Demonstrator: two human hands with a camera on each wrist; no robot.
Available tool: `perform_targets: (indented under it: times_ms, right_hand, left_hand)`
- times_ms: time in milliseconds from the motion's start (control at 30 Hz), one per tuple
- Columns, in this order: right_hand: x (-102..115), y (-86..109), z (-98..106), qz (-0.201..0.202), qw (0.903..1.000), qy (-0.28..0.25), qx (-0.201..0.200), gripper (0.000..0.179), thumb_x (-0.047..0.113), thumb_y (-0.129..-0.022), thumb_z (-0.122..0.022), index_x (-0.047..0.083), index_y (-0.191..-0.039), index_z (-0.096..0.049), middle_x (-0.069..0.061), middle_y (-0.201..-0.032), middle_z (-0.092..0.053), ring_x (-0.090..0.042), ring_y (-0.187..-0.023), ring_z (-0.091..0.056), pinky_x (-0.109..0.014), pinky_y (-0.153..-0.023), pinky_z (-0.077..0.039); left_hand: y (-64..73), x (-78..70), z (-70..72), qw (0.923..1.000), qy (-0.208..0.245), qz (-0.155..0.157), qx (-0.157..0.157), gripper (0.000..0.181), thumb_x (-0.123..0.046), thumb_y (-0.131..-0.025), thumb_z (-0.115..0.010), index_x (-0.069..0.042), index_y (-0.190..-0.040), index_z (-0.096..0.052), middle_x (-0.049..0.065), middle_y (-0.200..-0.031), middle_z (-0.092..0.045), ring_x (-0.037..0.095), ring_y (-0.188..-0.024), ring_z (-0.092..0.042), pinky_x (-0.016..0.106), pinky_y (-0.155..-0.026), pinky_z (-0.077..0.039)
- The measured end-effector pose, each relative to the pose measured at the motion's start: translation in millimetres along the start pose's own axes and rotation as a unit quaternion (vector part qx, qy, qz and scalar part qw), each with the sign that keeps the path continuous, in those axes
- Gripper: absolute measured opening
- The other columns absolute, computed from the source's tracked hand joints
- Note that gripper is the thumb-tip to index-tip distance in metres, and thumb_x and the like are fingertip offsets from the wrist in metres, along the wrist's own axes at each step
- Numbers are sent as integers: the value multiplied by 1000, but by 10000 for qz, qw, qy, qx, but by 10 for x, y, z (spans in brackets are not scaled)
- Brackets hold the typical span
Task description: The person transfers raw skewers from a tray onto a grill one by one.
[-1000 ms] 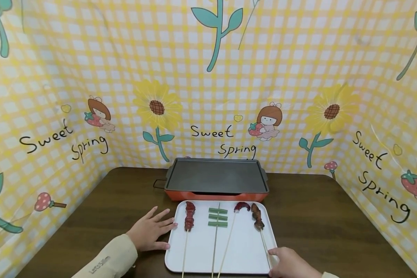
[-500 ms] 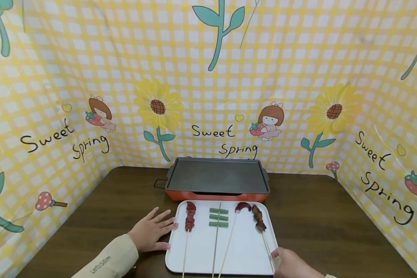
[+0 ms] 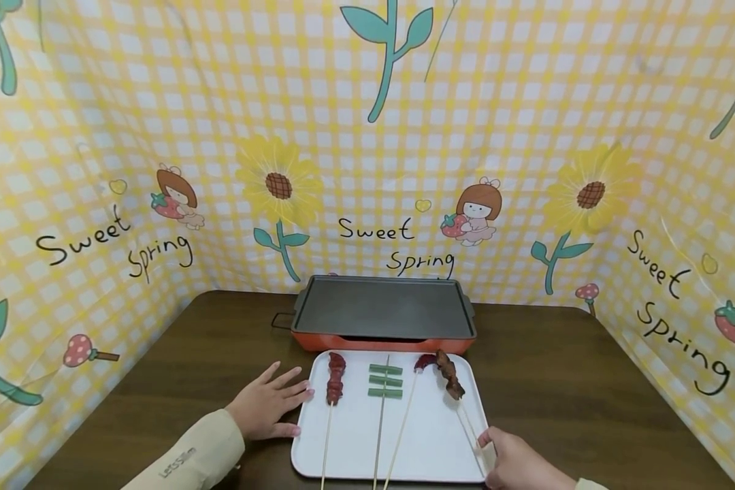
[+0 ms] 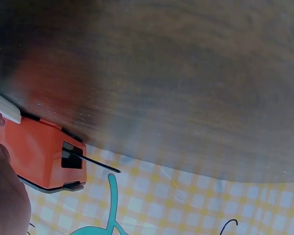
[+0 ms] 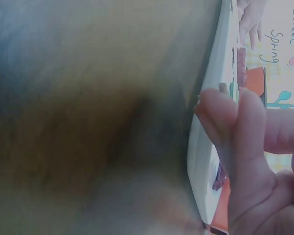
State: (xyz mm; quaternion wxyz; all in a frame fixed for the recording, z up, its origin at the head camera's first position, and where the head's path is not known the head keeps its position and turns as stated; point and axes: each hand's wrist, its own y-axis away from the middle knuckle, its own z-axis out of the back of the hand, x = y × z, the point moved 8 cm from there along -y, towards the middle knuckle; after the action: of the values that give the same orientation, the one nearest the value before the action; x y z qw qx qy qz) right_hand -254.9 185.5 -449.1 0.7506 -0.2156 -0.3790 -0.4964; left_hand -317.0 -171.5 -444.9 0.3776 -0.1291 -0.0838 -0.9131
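My right hand pinches the lower stick of a brown meat skewer between thumb and curled fingers, at the right side of a white tray. The meat covers the right end of a dark red curled piece on a skewer. My left hand lies at the tray's left rim, fingers spread and straight, fingertips touching it. A red meat skewer and a skewer of green pieces lie on the tray. In the right wrist view the right hand hides most of the stick.
Just behind the tray stands an orange grill with a flat grey plate. A wire handle sticks out on its left. Brown tabletop extends to both sides, and a yellow checked cloth hangs around the back and sides.
The brown meat skewer has shifted left and slightly away, now overlapping the curled piece. My right hand has moved slightly right and away with the stick. The left hand stays in place.
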Motion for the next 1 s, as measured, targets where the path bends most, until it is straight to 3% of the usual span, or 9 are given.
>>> perform_targets:
  times_ms: [267, 433, 667, 1000]
  right_hand:
    - [88, 26, 51, 111, 9994, -299, 145, 42, -13, -59, -61, -1, -99, -54, 3, -56, -53, -6, -48, -49, -21, -45, -41]
    - [150, 26, 78, -51, 9988, -441, 227, 43, -15, -62, -57, -3, -102, -52, 1, -51, -53, -7, -43, -48, -19, -41, -38]
    - [209, -17, 124, -294, 9934, -1067, 291, 44, -17, -69, -55, -9, -111, -43, -5, -49, -52, -8, -38, -47, -22, -36, -39]
    - [254, -185, 207, -342, 9967, -742, 19, 42, -17, -71, -57, -8, -111, -46, -5, -47, -53, -9, -36, -48, -25, -35, -42]
  left_hand:
    - [13, -11, -17, 9999, 90, 46, -12, 75, -71, -92, -30, -20, -142, -53, -2, -143, -53, 27, -140, -37, 55, -111, -25]
    - [25, -6, -25, 9999, 100, 80, -36, 75, -71, -92, -31, -21, -142, -52, -2, -144, -52, 28, -141, -36, 55, -111, -25]
    - [25, -15, -42, 9998, -55, 49, -177, 75, -72, -92, -29, -22, -142, -54, -3, -142, -54, 28, -140, -38, 55, -110, -27]
    - [21, -23, -10, 9998, -200, -39, -85, 73, -71, -92, -30, -23, -142, -53, -4, -142, -54, 27, -140, -37, 54, -110, -28]
